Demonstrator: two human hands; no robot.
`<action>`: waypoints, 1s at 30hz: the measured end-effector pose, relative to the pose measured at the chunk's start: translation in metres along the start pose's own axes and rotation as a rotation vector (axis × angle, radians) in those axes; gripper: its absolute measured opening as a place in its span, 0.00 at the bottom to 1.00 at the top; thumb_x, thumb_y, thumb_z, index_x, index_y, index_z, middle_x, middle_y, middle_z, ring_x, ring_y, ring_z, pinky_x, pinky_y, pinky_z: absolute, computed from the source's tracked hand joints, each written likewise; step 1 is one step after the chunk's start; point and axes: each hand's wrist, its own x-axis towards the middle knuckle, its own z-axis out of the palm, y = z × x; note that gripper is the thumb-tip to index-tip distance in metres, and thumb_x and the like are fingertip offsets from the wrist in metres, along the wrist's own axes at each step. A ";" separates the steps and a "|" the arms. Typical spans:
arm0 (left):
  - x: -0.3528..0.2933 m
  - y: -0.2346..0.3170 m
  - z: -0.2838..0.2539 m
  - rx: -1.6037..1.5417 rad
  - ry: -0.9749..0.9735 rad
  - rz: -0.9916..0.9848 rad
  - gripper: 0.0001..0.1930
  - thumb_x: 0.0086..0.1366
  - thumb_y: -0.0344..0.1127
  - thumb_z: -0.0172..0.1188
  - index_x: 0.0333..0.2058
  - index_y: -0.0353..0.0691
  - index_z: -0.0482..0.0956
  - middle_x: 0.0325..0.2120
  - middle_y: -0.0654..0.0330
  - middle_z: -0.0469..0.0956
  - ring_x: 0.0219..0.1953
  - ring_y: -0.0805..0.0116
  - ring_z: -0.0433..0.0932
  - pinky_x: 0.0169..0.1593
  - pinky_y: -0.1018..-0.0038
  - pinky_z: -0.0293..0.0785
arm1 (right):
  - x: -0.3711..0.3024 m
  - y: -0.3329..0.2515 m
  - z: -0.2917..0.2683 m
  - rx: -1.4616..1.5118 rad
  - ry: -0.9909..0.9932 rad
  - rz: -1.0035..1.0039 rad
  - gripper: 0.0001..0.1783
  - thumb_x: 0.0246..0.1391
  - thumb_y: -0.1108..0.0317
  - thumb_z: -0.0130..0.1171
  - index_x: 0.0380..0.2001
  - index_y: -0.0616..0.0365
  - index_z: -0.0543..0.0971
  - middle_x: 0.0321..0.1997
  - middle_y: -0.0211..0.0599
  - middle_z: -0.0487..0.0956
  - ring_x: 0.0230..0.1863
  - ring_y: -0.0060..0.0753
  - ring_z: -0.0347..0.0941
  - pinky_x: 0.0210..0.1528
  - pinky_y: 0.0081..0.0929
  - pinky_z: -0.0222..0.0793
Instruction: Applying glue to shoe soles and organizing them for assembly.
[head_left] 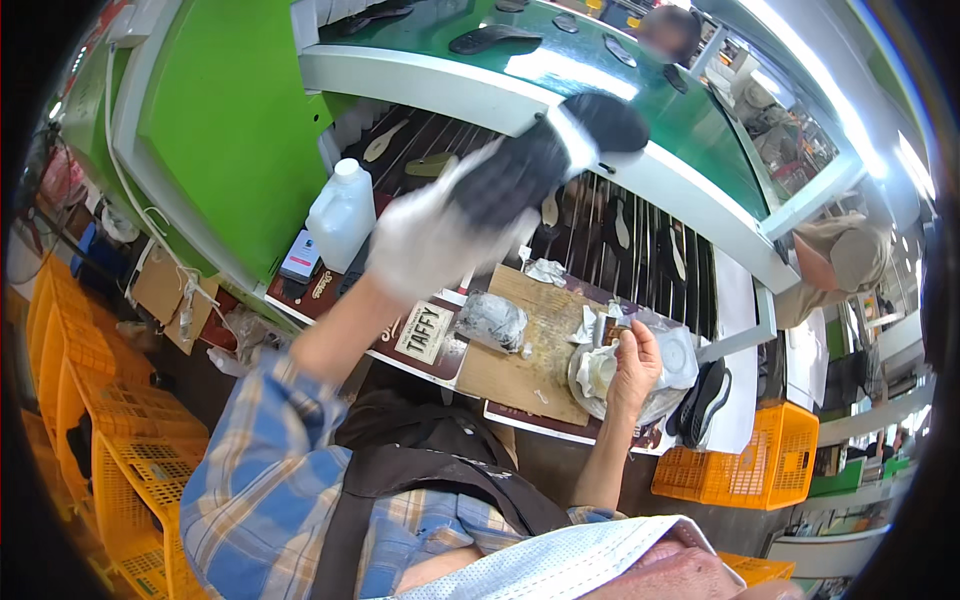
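My left hand (430, 240), in a white glove, is raised and closed on a black shoe sole (505, 180). The sole is blurred and tilted in front of the conveyor's edge, with a white band across its middle. My bare right hand (635, 370) pinches a small brown tool (606, 328) whose kind I cannot make out. It is over a round dish (585, 385) lined with crumpled white plastic and holding something pale. A greyish plastic-wrapped bundle (492, 318) lies on a stained cardboard sheet (500, 370) between my hands.
Several soles lie on the green conveyor (480, 60) and on the slatted rack (640, 235) beneath. A white jug (342, 210) and a phone (300, 256) stand at left. Black soles (705, 400) rest at the right edge. Orange crates (745, 460) flank me. Another person (835, 260) is beyond.
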 end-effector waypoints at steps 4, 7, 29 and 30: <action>0.119 0.008 0.057 -0.527 -0.276 -0.203 0.16 0.69 0.41 0.46 0.51 0.41 0.70 0.45 0.56 0.74 0.49 0.60 0.72 0.55 0.67 0.66 | -0.014 -0.006 0.001 -0.221 0.121 0.038 0.15 0.55 0.74 0.61 0.46 0.65 0.78 0.41 0.29 0.79 0.38 0.18 0.72 0.39 0.16 0.69; 0.082 0.051 0.067 -1.408 -0.169 -0.255 0.13 0.67 0.43 0.55 0.46 0.45 0.74 0.37 0.55 0.76 0.39 0.58 0.78 0.47 0.66 0.73 | -0.028 -0.017 -0.020 -0.295 0.188 -0.080 0.16 0.53 0.74 0.61 0.46 0.66 0.79 0.40 0.31 0.80 0.37 0.19 0.72 0.42 0.19 0.69; -0.269 0.243 0.064 -0.734 -1.152 0.161 0.13 0.58 0.34 0.50 0.40 0.46 0.78 0.36 0.49 0.81 0.39 0.48 0.80 0.41 0.60 0.76 | -0.154 -0.025 -0.116 0.012 0.228 -0.131 0.12 0.57 0.76 0.61 0.44 0.65 0.80 0.38 0.36 0.82 0.36 0.20 0.76 0.40 0.16 0.72; -0.268 0.245 0.059 -0.701 -1.017 0.144 0.13 0.59 0.34 0.49 0.40 0.46 0.78 0.34 0.50 0.81 0.38 0.49 0.80 0.41 0.60 0.76 | -0.155 -0.025 -0.116 0.025 0.218 -0.143 0.12 0.57 0.76 0.61 0.44 0.65 0.80 0.39 0.36 0.82 0.36 0.20 0.76 0.40 0.16 0.72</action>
